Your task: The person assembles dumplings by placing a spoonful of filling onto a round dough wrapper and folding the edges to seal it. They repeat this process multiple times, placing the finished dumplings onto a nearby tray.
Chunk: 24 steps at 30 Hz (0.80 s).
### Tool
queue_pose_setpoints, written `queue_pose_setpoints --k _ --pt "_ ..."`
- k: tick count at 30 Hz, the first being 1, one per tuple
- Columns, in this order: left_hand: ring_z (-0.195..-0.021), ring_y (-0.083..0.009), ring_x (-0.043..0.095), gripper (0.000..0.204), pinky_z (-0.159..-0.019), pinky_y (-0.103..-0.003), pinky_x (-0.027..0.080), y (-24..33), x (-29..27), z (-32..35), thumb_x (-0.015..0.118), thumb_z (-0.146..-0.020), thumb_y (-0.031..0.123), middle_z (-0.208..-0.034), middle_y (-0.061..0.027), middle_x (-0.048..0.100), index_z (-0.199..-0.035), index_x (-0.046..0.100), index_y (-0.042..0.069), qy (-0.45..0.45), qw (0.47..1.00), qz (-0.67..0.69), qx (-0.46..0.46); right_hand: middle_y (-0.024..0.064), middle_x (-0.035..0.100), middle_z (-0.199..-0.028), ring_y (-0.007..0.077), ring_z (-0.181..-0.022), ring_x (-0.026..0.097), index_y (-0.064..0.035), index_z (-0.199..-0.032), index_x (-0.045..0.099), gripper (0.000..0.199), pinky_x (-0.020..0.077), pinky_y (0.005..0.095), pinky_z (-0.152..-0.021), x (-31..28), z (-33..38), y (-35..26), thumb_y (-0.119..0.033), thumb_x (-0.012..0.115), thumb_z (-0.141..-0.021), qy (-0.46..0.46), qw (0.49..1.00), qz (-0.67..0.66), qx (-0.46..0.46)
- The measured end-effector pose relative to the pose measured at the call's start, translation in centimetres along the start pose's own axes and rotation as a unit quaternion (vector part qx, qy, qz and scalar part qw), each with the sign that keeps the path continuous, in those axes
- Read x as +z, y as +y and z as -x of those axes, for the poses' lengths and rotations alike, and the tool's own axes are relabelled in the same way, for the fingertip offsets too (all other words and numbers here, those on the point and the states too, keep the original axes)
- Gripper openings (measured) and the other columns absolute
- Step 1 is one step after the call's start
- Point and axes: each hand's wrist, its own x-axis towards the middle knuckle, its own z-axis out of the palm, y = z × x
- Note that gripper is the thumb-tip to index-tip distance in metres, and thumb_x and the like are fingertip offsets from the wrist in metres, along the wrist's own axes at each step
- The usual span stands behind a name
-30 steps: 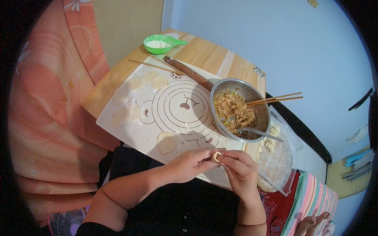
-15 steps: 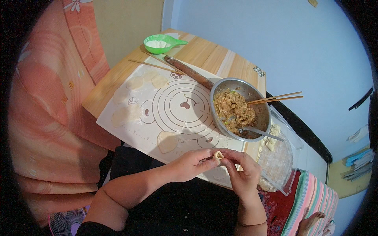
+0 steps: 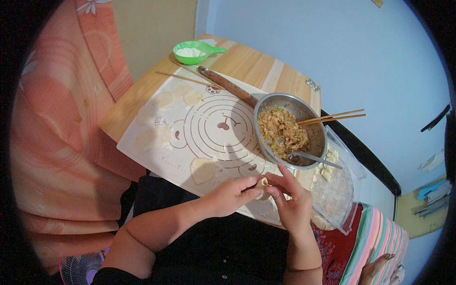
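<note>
A small, partly folded dumpling is held between my two hands above the near edge of the printed baking mat. My left hand pinches it from the left with thumb and fingers. From the right, the thumb of my right hand presses against it, with the index finger lifted away. One dough wrapper lies on the mat just left of my hands. Several more wrappers are at the mat's left side. Beyond my right hand stands a metal bowl of minced filling, with a spoon and chopsticks in it.
A rolling pin lies against the bowl's far side. Loose chopsticks and a green scoop of flour sit farther back. Right of the bowl is a clear plastic tray with dumplings. A striped cloth and a foot are lower right.
My right index finger has lifted up and away from the dumpling. The dumpling and my left hand have barely moved.
</note>
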Motion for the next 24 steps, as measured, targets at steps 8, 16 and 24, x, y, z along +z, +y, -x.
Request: queue_pose_setpoints --k 8,16,24 --pt "-0.093 -0.0128 0.052 0.033 -0.084 -0.029 0.043 0.2 -0.1 0.1 0.046 -0.096 0.021 -0.101 -0.0079 0.059 -0.122 0.049 0.001 -0.019 0.998 -0.056 -0.028 0.0108 0.069 -0.089 0.0222 -0.079 0.068 -0.0047 -0.124 0.051 0.05 0.0541 0.0304 -0.068 0.1 0.0 0.1 -0.002 0.069 -0.077 -0.022 0.999 0.024 -0.019" --pt "-0.091 -0.0144 0.056 0.033 -0.081 -0.03 0.044 -0.4 -0.2 0.1 0.046 -0.096 0.021 -0.1 -0.0132 0.061 -0.12 0.049 -0.002 -0.016 0.998 -0.054 -0.017 0.011 0.067 -0.088 0.0232 -0.074 0.067 -0.004 -0.123 0.052 0.052 0.053 0.032 -0.065 0.3 -0.2 0.1 0.003 0.068 -0.074 -0.013 0.998 0.01 -0.06" --pt "-0.094 -0.0111 0.051 0.032 -0.084 -0.028 0.043 0.0 -0.1 0.0 0.043 -0.097 0.021 -0.101 -0.0073 0.059 -0.12 0.05 0.0 -0.028 0.998 -0.023 -0.043 0.0111 0.067 -0.085 0.0248 -0.073 0.066 -0.0042 -0.121 0.053 0.048 0.0525 0.0323 -0.064 0.5 -0.1 0.3 0.002 0.067 -0.076 -0.007 0.995 0.056 -0.078"
